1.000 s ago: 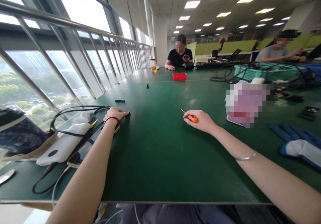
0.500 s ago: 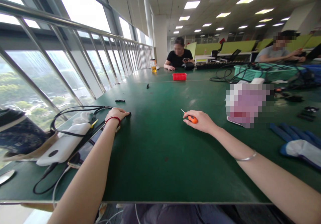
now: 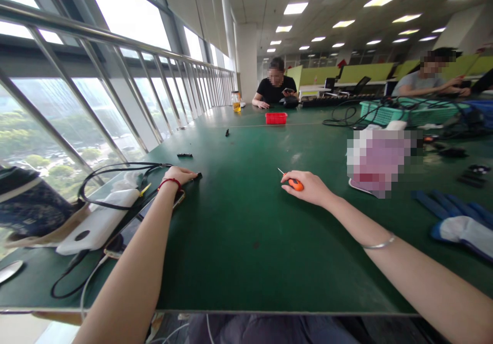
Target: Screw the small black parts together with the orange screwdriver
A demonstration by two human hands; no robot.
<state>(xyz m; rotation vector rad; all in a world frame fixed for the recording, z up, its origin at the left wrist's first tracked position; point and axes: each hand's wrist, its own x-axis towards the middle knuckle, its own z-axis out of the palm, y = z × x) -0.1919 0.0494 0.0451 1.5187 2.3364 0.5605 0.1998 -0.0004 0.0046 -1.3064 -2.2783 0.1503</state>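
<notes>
My right hand (image 3: 307,185) is closed around an orange-handled screwdriver (image 3: 296,184), its thin metal shaft pointing up and left over the green table (image 3: 239,262). On the left, my left hand (image 3: 181,174) rests low at the tabletop, its fingertips closed on a small black piece (image 3: 198,175) whose kind I cannot make out. Beyond that hand lies a short black strip (image 3: 185,155). Farther off is another small black part (image 3: 227,132). A phone (image 3: 178,200) lies partly hidden under my left wrist.
At left are a white power bank (image 3: 98,223), looped black cable (image 3: 115,167) and a dark patterned bag (image 3: 33,203). A red basket (image 3: 276,118) and a jar (image 3: 236,101) stand far back. Right: a green basket (image 3: 408,113) with cables, and a glove (image 3: 462,226). Two people sit beyond.
My left hand has shifted very slightly with the small black piece at its fingertips. My right hand keeps the screwdriver in the same place.
</notes>
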